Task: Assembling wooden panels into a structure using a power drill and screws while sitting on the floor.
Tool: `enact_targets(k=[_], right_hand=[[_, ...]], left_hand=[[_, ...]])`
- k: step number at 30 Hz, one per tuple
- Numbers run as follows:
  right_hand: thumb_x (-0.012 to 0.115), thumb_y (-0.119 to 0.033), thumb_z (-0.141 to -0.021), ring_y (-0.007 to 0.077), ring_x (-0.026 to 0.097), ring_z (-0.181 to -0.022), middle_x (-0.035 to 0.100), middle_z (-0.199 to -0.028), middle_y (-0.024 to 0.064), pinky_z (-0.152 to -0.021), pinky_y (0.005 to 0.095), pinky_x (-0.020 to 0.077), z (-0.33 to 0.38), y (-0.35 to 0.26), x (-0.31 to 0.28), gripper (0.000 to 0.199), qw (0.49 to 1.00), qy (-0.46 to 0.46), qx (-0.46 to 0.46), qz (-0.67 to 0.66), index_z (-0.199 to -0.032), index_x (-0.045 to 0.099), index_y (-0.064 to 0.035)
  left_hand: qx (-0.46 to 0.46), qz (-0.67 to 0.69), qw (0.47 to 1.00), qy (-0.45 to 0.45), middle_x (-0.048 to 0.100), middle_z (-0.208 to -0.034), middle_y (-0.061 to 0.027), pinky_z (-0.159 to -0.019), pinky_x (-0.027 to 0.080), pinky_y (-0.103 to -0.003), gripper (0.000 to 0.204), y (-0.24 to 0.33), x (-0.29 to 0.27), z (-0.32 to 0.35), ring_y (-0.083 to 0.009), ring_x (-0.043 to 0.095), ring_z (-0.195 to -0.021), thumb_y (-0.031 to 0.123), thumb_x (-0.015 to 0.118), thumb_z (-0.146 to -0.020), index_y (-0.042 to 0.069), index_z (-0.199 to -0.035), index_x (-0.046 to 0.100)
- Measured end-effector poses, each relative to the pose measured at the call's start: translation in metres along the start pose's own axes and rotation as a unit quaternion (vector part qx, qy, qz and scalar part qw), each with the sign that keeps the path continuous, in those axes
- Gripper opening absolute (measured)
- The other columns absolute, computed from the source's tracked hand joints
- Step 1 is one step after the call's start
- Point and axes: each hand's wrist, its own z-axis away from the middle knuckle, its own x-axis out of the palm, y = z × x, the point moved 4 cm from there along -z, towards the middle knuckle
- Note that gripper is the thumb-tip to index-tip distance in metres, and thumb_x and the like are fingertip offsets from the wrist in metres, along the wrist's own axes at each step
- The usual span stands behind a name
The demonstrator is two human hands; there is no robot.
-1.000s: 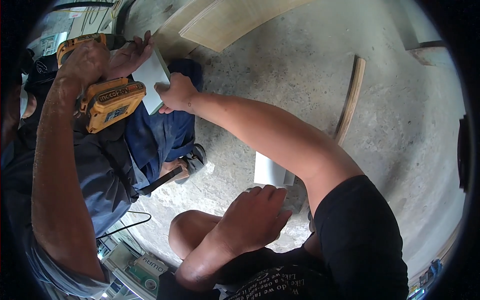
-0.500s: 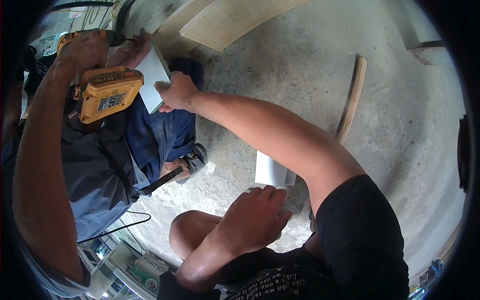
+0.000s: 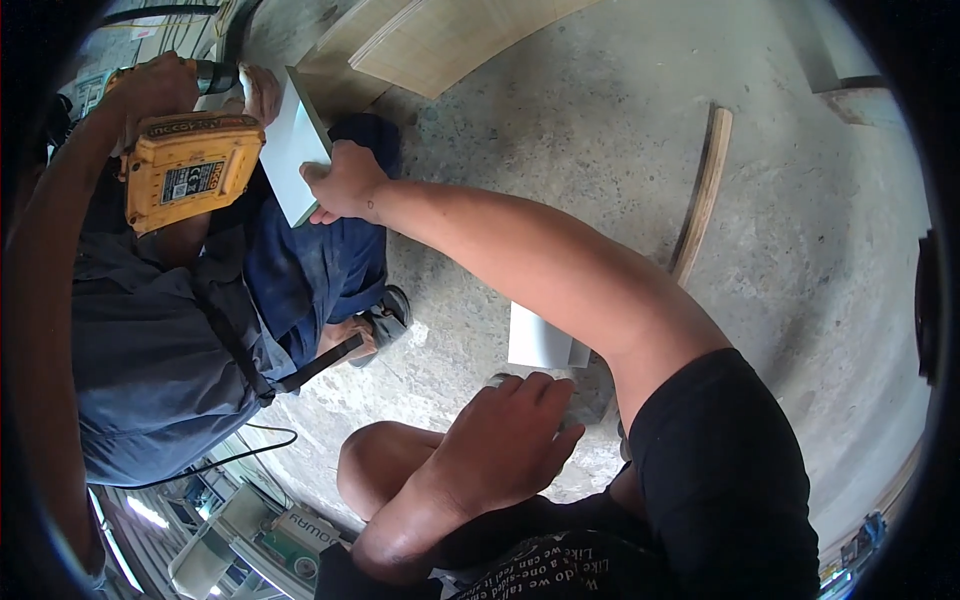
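Note:
My right hand (image 3: 347, 182) grips the near end of a white board (image 3: 288, 158) with a greenish edge, thumb on its face. The board lies tilted across a co-worker's legs. A co-worker's hand (image 3: 160, 88) holds a yellow and black cordless drill (image 3: 195, 175), its nose toward the board's far end. The co-worker's other hand (image 3: 260, 95) is at that end; the drill's tip is hidden. Low in the middle, my left hand (image 3: 505, 435) hangs by my bare knee, fingers curled down. A greyish thing shows beside it; what the fingers hold, if anything, is hidden.
Large pale wooden panels (image 3: 450, 50) lean at the top. A wooden strip (image 3: 705, 190) lies on the concrete floor to the right. A white piece (image 3: 540, 338) lies below my right forearm. A dark cable (image 3: 240, 465) runs at lower left, near a green and white box (image 3: 290, 545).
The co-worker's drill has moved left and back from the board's end, and their other hand has shifted left. The board and my right hand have moved slightly left; my left hand is still.

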Motion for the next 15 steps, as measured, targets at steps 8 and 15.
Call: enact_targets(k=[8,15], right_hand=[[0.062,-0.02,-0.101,0.0283,0.078,-0.069,0.073,-0.102,0.0286,-0.057,0.0326,0.0659,-0.0008,-0.0009,-0.0035,0.045,1.0,0.007,0.0,0.006,-0.118,0.054,0.0202],[0.062,-0.02,-0.101,0.0289,0.078,-0.07,0.073,-0.101,0.0294,-0.057,0.0329,0.066,0.0013,-0.0034,-0.0023,0.045,1.0,0.009,0.002,0.001,-0.118,0.054,0.0212]], left_hand=[[0.003,-0.006,1.0,0.004,0.065,-0.105,-0.0205,-0.083,0.054,-0.046,0.037,0.0002,-0.0022,-0.0013,-0.0369,0.066,-0.096,0.029,0.063,-0.098,-0.002,-0.117,0.057],[0.0,0.007,1.0,0.002,0.064,-0.104,-0.0204,-0.082,0.054,-0.045,0.036,0.0006,-0.0034,-0.0019,-0.0367,0.066,-0.094,0.028,0.063,-0.098,-0.002,-0.115,0.057]])
